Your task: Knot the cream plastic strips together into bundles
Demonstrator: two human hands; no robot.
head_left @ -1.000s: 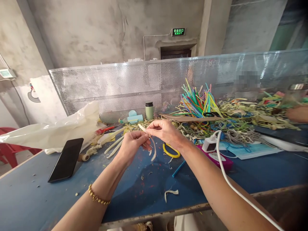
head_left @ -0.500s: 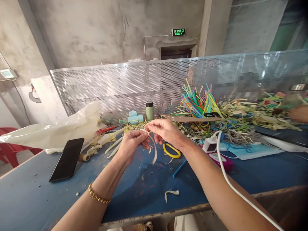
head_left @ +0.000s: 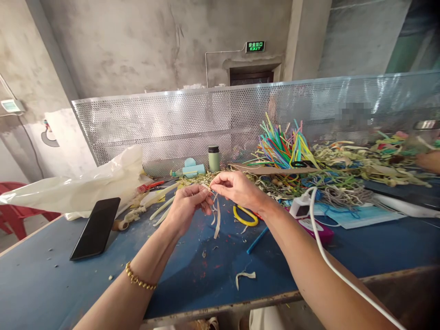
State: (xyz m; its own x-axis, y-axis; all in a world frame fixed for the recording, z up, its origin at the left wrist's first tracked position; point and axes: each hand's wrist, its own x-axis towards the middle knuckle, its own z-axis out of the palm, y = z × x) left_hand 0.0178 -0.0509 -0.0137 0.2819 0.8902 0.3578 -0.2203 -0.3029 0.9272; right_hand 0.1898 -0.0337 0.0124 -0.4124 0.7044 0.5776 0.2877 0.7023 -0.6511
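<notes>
Over the middle of the blue table my left hand (head_left: 188, 206) is closed, its thumb and forefinger pinching a pale, thin strip (head_left: 217, 220) whose loose ends hang down below the fingers. Close beside it, my right hand (head_left: 237, 189) pinches the same pale material at the upper end, fingertips almost touching those of the left. The exact material of the strip cannot be made out. Just under my right wrist lie scissors with a yellow handle (head_left: 245, 216). A blue stick (head_left: 256, 240) rests nearby, and a whitish scrap (head_left: 245, 276) lies closer to the table's front edge.
A black phone (head_left: 95, 228) and a plastic bag (head_left: 79, 183) lie left. Behind my hands stands a green bottle (head_left: 213, 159). Colourful pipe cleaners (head_left: 283, 144) and heaped strips (head_left: 385, 167) fill the right, where another person's hand (head_left: 428, 161) shows. A white cable (head_left: 318, 238) crosses my right forearm.
My right hand has shifted slightly left and down, its fingers drawn closer together. The strip's hanging end has swung a little to the left. At far right, the other person's hand has moved.
</notes>
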